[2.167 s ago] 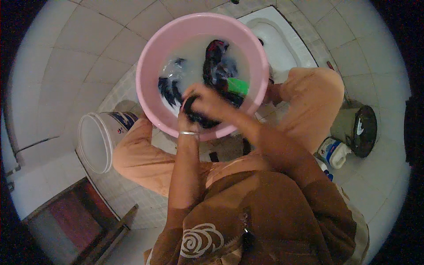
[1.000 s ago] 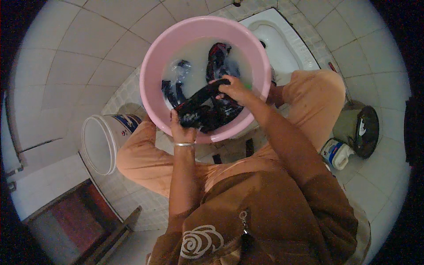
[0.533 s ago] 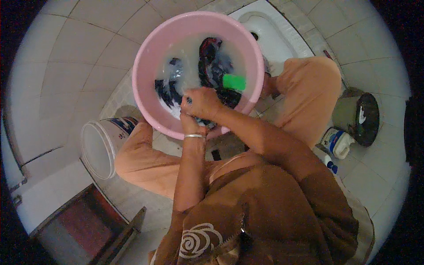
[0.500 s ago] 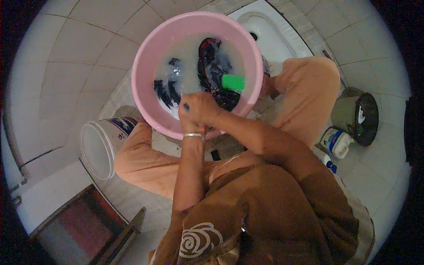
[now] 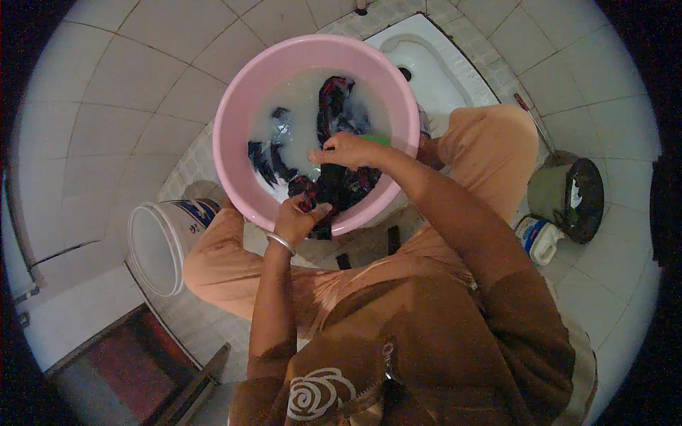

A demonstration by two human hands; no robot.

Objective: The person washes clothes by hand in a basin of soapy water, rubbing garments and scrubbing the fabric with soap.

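A pink plastic tub [image 5: 231, 153] of cloudy water stands between my legs, with dark clothes [image 5: 266, 162] soaking in it. At the near rim my left hand [image 5: 295, 220], with a pale bangle at its wrist, is closed on a dark cloth with red patches [image 5: 332, 193]. Just above and to the right, my right hand [image 5: 349, 150] grips the same wet cloth, its fingers bent over the upper part. A bright green block [image 5: 376, 140] shows partly behind the right hand. Another dark piece [image 5: 334, 99] lies in the water farther back.
A white squat toilet pan [image 5: 444, 71] is set in the floor behind the tub. To the left, a white bucket [image 5: 153, 245] lies on its side. On the right are a dark bucket [image 5: 550, 195] and a white jug [image 5: 543, 245]. Tiled walls [image 5: 135, 92] close in.
My hands, pressed together before, have come apart. The left is now lower at the near rim and the right reaches farther in, with dark cloth between them. The green block is now mostly covered.
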